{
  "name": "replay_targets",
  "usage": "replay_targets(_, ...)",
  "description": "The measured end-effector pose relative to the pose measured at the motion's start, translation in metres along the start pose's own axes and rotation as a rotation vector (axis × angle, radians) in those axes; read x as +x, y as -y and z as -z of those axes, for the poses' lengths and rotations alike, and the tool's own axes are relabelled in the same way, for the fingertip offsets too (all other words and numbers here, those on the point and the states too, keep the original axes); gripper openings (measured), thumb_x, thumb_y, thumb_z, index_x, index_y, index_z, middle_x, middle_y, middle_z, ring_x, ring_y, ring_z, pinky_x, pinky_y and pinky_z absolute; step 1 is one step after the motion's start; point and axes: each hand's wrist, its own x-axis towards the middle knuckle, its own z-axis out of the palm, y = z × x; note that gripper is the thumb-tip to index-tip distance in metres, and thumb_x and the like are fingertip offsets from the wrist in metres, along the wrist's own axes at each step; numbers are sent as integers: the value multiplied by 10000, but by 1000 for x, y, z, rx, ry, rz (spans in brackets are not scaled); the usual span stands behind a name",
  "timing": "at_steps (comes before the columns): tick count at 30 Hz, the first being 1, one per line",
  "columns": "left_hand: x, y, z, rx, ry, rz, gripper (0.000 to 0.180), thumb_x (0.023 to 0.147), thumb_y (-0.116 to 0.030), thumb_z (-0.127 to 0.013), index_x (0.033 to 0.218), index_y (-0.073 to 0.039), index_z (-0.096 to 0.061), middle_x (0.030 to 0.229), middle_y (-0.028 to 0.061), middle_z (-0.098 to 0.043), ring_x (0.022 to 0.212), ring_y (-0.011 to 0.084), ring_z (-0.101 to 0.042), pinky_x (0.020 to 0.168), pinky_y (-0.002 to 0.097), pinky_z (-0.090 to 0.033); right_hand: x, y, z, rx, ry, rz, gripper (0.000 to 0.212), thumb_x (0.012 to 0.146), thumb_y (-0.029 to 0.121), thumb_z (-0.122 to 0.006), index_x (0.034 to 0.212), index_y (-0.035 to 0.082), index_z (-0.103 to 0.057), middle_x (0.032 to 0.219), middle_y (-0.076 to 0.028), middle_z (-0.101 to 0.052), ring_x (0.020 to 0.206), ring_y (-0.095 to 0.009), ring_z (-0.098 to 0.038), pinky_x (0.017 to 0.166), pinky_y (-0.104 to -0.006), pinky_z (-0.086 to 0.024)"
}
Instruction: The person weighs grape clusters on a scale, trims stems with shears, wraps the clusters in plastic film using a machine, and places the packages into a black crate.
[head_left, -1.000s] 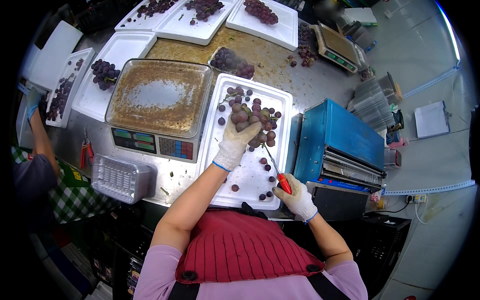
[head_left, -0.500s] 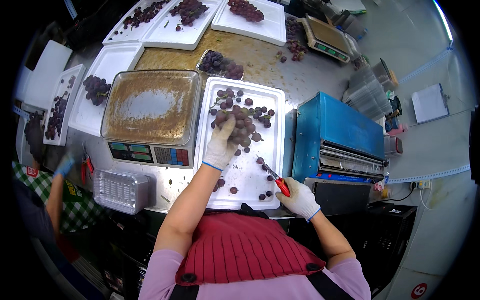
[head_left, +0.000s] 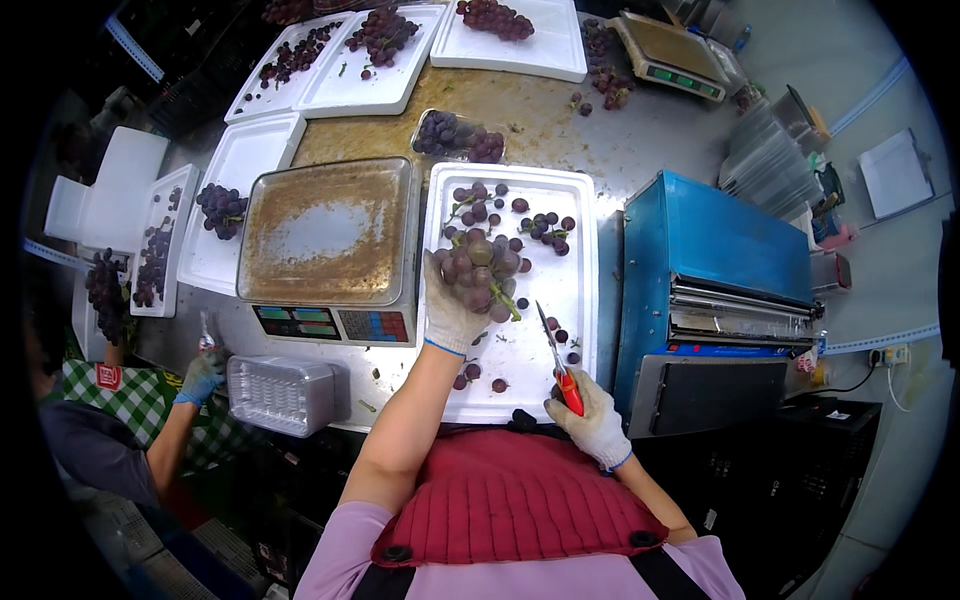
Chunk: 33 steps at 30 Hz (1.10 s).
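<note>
My left hand (head_left: 450, 308), in a white knit glove, is closed round a bunch of purple grapes (head_left: 470, 262). A green stem sticks out of the bunch toward the right. It is held over a white foam tray (head_left: 510, 395), on which small grape clusters (head_left: 546, 232) and loose grapes lie. Gloved likewise, my right hand (head_left: 592, 420) grips red-handled snips (head_left: 569, 390) at the tray's lower right edge. Their pointed blades aim up and away from me, apart from the bunch.
A scale (head_left: 325, 235) with a stained pan stands left of the tray, a blue wrapping machine (head_left: 735, 255) right. Clear plastic boxes (head_left: 282, 395) sit by the near edge. Beyond is a packed grape box (head_left: 458, 137). A co-worker's blue-gloved hand (head_left: 203, 376) holds a red-handled tool.
My left hand has come nearer me and turned the bunch, so its stem now shows. The snips point more steeply away from me. The co-worker's hand has moved onto the red-handled tool.
</note>
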Motion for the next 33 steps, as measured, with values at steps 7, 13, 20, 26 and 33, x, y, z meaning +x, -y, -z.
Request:
replay_targets(7,15,-20,48,71,26,81,560,926,-527,-426,1237,-64,-482,1113,139,-594,910,282,-637,678,396,-582,5,15,37,-514,54,211,433,777,242,-657,1147,47,-547,914,-196,-605,855,-380,-613,750,-440,-503)
replay_targets(13,17,-25,34,373,4,282,516,918,-455,-368,1189,-41,-513,1033,134,-613,887,265,-637,662,383,-587,19,38,64,-749,189,232,438,784,251,-644,1133,7,-544,900,-193,-603,854,-362,-618,732,-442,-507)
replay_targets(20,10,-24,20,519,278,318,738,839,-529,-625,1357,-65,-379,1180,132,-575,971,272,-630,766,416,-572,37,41,71,-868,261,193,433,773,265,-649,1102,0,-552,910,-204,-610,875,-360,-620,739,-448,-511)
replay_targets(26,10,-21,15,605,326,367,731,831,-566,-618,1350,-103,-393,1102,107,-603,855,250,-638,713,397,-557,45,45,77,-913,322,208,431,763,286,-659,1083,14,-563,901,-200,-611,868,-360,-622,729,-444,-514)
replay_targets(33,7,-16,7,654,283,322,696,839,-595,-586,1296,-96,-425,1032,91,-616,833,234,-637,684,374,-560,50,49,77,-907,383,171,425,754,300,-657,1061,17,-578,885,-196,-619,825,-358,-640,710,-442,-520)
